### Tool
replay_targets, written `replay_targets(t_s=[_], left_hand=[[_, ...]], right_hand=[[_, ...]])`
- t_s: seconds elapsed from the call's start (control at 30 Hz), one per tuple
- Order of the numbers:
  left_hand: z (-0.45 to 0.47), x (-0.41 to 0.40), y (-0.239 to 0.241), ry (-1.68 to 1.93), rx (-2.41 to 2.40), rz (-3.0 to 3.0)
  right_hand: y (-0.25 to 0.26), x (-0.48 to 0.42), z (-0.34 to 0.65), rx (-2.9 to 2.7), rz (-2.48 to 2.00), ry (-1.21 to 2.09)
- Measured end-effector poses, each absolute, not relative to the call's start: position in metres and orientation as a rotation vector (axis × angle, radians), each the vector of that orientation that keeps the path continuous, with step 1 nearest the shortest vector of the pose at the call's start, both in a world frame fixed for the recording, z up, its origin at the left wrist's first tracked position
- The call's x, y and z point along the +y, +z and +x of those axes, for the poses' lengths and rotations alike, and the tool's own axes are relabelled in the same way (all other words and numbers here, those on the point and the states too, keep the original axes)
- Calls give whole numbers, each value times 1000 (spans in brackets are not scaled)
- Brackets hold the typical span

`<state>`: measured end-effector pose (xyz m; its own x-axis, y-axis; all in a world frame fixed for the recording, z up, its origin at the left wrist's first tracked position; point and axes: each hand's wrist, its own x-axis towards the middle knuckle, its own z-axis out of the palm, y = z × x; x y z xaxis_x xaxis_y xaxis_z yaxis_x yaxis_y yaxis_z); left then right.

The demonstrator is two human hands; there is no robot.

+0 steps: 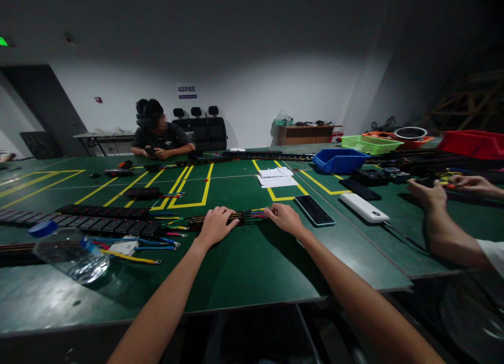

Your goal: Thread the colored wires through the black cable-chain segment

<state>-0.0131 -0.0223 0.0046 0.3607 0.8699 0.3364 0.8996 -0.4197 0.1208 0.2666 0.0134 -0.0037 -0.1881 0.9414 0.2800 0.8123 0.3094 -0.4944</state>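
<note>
Forearms: ours reach in from the bottom edge, bare, both stretched out over the green surface (252, 269).
Bottle: at far left we see a clear plastic bottle (69, 253) with a blue cap lying on its side, loose blue and yellow wires just beside it.
Black strips: behind the bottle, long rows of black socket strips (98, 225) lie across the surface.
Left hand: our left hand (216, 225) lies palm down, fingers spread flat, pressing on the wire harness (240, 217) rather than gripping it.
Harness: a dark bar with coloured wires, it sits on the surface between our hands, touching both.
Right hand: our right hand (284, 218) curls over the harness's right end; we cannot tell whether the fingers pinch it.
Phone: a dark phone (315, 210) lies just beside that hand, a white power bank (364, 207) further right.
Co-worker: at far right another person's hands (431, 191) work on small parts.
Far side: a seated person (159, 135) faces us across the surface.
</note>
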Motion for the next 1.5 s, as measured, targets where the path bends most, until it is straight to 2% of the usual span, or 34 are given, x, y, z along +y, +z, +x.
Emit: replay_targets(t_s=[0.23, 0.47, 0.83, 1.13, 1.5], left_hand=[[-12, -23, 5, -536, -1653, -2515], [-10, -26, 9, -524, -1633, -2484], [-12, -25, 7, -550, -1646, -2523], [-12, -24, 7, -541, -1652, -2532], [-11, -26, 9, -532, -1640, -2493]], right_hand=[[-7, 18, 263, -1975, -1538, 407], [-13, 23, 253, -1931, -1334, 316], [-4, 16, 259, -1868, -1590, 423], [-10, 23, 264, -1826, -1599, 436], [-3, 19, 257, -1795, -1163, 537]])
